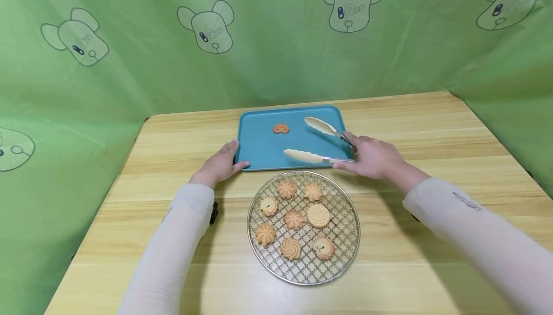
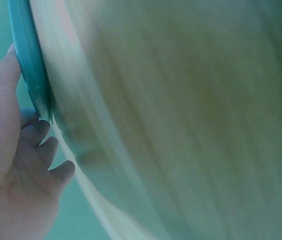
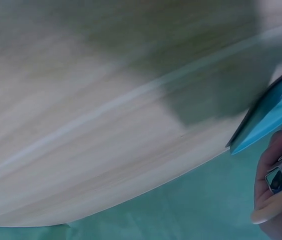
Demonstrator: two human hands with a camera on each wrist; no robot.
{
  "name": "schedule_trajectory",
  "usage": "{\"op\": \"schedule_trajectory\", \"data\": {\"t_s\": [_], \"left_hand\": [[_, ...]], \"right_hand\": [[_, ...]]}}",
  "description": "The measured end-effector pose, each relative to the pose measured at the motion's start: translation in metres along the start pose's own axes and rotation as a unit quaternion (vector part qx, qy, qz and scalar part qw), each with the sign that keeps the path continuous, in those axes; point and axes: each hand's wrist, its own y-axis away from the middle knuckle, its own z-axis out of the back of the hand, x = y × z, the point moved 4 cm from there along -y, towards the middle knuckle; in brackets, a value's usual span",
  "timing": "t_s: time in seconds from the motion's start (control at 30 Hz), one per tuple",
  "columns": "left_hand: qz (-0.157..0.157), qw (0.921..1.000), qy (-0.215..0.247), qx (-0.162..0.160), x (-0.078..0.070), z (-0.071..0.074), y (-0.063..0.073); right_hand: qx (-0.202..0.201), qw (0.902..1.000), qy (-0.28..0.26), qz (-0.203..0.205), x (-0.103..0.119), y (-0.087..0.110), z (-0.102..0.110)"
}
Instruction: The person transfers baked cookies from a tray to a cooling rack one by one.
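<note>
A blue tray (image 1: 263,154) lies at the back of the wooden table, with one brown pretzel-shaped cookie (image 1: 281,128) on it. My left hand (image 1: 220,162) holds the tray's front left corner, thumb at the front rim and fingers along the left side. In the left wrist view, curled fingers (image 2: 46,142) meet the tray edge. At the tray's right side, my right hand (image 1: 375,156) grips metal tongs (image 1: 332,159) with pale scalloped tips. The tongs are spread apart over the tray, with nothing between the tips.
In front of the tray stands a round wire rack (image 1: 276,271) holding several cookies, among them a round biscuit (image 1: 318,215) and a swirl cookie (image 1: 291,248). The wooden table (image 1: 397,276) extends to both sides. A green curtain (image 1: 276,75) with bear-like drawings hangs behind.
</note>
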Motion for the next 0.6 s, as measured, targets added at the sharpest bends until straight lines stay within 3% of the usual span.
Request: {"op": "schedule_trajectory", "data": {"t_s": [0.6], "left_hand": [[0.000, 1.0000, -0.001, 0.000, -0.002, 0.001, 0.002]], "right_hand": [[0.022, 0.9981, -0.012, -0.056, 0.013, -0.029, -0.010]]}}
